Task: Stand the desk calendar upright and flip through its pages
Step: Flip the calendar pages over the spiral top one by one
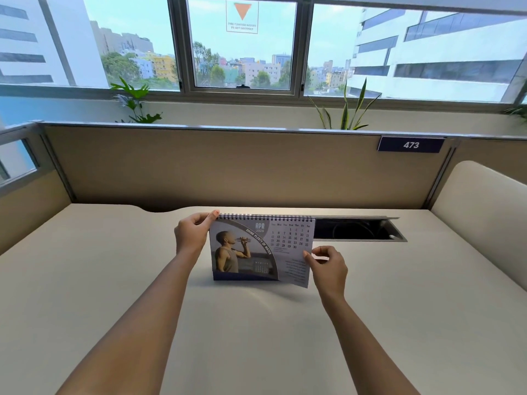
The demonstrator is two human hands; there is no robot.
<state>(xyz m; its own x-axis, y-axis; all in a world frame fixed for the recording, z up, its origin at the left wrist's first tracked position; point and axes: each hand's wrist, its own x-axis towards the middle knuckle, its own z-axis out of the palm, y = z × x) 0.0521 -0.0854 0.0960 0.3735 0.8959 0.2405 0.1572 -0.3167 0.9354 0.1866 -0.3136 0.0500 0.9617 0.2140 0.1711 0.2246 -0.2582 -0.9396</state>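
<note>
The desk calendar [261, 249] is standing upright on the desk [256, 337], right between the two hands. The left hand [191, 235] is pinching the top corner by the spiral binding [265, 217], and the right hand [328, 265] is pinching the loose lower edge of the April page. I'm guessing the thin page is bending and creasing easily on a light stand, so steadying the top while lifting from that corner looks right.

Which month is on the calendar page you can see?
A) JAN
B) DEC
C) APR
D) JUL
C: the front page of the desk calendar reads "APR" beside the dates, while the left hand holds the top corner by the spiral and the right hand pinches the page's lower right edge.
</note>
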